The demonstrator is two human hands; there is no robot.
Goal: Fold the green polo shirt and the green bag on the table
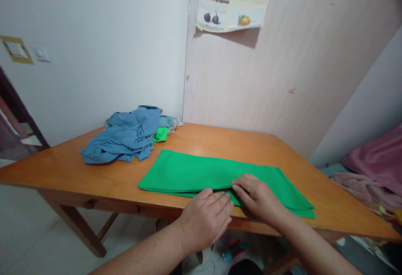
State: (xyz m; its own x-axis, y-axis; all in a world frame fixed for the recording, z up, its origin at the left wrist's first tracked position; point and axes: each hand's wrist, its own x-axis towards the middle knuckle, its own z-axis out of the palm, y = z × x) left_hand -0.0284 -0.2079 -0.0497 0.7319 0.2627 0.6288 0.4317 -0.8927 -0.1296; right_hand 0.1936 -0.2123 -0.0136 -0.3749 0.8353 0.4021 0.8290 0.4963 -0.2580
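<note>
I've got the green cloth by the wooden table's front edge, folded to a long band, I'd judge, layers not yet flush. My right hand pinches its upper layer, my left hand has fingers pressed together, grip hidden; beyond, blue cloth lies crumpled, unfolded.

From my head, the one camera looks forward and down across the nearby wooden table toward the wall.
</note>
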